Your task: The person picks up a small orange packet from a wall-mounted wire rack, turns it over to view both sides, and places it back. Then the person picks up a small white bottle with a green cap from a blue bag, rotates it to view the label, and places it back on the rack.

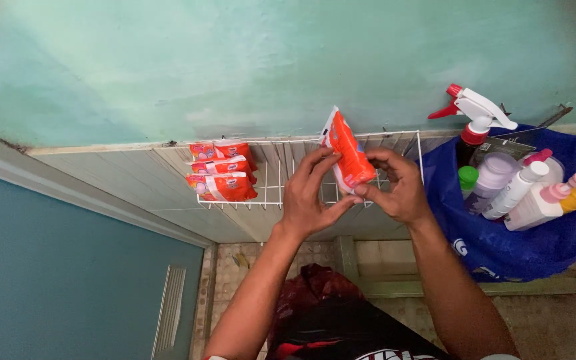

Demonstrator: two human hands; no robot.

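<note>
Holding orange pack (349, 155) over wire rack (271, 175), both hands, left (307, 200), right (400, 187), closed on it; loose fingertip grip risks drop.

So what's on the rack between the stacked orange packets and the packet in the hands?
Nothing: in the head view, that stretch of the white wire rack between the stacked orange packets and the held orange packet is bare.
</note>
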